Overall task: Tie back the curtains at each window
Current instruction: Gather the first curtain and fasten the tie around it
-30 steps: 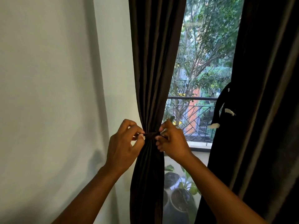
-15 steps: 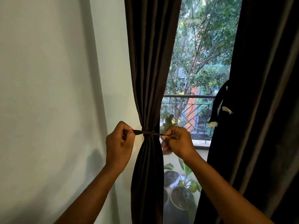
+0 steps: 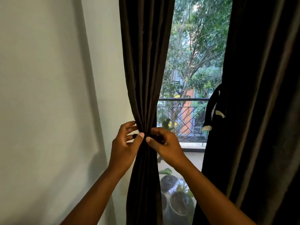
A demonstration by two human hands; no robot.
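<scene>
A dark brown curtain (image 3: 144, 70) hangs left of the window, gathered into a narrow waist by a thin dark tie band (image 3: 153, 136). My left hand (image 3: 125, 145) is at the left of that waist; its thumb presses the band and its fingers are spread toward the wall. My right hand (image 3: 165, 143) pinches the band's end on the right side, thumb tip close to the left thumb. A second dark curtain (image 3: 259, 111) hangs loose at the right, with a dark tie strap (image 3: 211, 111) carrying white tabs dangling along its edge.
A white wall (image 3: 48, 95) runs along the left. Through the glass are a black balcony railing (image 3: 183, 99), trees, and potted plants (image 3: 177, 197) low down behind the pane.
Both hands have come back together at the curtain's waist after pulling the band's ends apart. The left hand's fingers have opened out.
</scene>
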